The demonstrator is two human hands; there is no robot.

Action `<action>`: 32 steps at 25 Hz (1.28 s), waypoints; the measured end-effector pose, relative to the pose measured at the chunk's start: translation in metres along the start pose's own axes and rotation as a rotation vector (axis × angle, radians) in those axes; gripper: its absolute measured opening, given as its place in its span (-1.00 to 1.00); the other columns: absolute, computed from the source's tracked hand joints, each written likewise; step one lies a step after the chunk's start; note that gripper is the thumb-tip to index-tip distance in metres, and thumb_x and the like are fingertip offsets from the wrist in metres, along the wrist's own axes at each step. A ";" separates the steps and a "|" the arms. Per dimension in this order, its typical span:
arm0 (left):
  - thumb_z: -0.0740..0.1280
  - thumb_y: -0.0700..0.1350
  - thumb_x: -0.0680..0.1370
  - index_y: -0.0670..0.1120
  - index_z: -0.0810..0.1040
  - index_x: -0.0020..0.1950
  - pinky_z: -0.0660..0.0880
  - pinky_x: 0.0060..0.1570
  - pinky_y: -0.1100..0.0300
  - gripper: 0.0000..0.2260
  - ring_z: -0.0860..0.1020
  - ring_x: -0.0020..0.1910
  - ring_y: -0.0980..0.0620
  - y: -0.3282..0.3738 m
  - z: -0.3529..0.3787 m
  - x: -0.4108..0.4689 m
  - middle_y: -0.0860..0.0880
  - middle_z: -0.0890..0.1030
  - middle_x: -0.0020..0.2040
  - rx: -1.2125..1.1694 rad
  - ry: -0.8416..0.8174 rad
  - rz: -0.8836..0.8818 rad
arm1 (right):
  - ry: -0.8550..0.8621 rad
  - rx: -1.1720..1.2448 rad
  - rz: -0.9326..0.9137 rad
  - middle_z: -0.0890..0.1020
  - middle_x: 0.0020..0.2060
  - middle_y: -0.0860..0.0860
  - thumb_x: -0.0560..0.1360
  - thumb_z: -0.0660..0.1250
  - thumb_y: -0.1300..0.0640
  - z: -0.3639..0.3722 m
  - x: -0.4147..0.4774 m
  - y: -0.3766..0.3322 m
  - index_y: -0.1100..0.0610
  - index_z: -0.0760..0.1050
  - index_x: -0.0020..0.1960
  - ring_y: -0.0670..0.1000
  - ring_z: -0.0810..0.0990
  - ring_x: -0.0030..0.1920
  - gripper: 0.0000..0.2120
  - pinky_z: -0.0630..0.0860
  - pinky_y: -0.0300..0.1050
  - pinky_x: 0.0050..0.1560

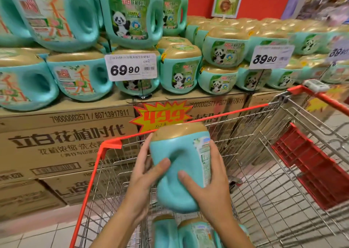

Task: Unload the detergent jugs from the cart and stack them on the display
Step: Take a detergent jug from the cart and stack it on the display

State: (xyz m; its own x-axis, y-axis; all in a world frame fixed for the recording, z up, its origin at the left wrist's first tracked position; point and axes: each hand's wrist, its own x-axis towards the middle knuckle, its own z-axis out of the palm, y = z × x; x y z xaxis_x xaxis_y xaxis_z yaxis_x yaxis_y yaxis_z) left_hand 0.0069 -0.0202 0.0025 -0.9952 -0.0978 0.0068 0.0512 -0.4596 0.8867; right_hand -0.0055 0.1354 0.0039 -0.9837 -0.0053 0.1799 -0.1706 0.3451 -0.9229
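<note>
A teal detergent jug [179, 153] with a gold cap hangs above the wire cart [264, 172], held between both hands. My left hand [145, 174] grips its left side, thumb across the recessed face. My right hand [209, 179] grips the right side next to the label, thumb on the front. Two more teal jugs [187, 232] lie in the cart below my wrists. The display [179, 68] of stacked teal jugs with panda labels stands just beyond the cart, on cardboard cases.
Brown cardboard cases [66, 140] form the display base, with a yellow starburst price sign [160, 115]. Price cards 69.90 [130, 67] and 39.90 [271, 57] stand among the jugs. The cart's red child seat flap [311, 164] is on the right; tiled floor lies beneath.
</note>
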 end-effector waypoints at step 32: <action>0.63 0.25 0.07 -0.08 0.48 0.32 0.62 -0.08 0.01 -0.10 0.67 0.04 -0.12 -0.027 0.013 0.022 -0.17 0.67 0.13 -0.070 0.046 -0.212 | -0.045 0.753 0.217 0.58 -0.37 0.05 0.33 0.41 0.17 -0.074 0.027 0.007 0.17 0.40 0.28 -0.11 0.33 -0.61 -0.47 0.34 -0.31 -0.60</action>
State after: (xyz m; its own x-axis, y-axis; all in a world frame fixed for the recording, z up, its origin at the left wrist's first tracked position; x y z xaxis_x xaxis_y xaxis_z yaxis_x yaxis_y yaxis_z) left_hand -0.0176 0.0016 -0.0152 -0.9794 -0.0318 -0.1992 -0.1518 -0.5339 0.8318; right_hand -0.0291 0.2068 0.0279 -0.9981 -0.0541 -0.0300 0.0486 -0.3862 -0.9211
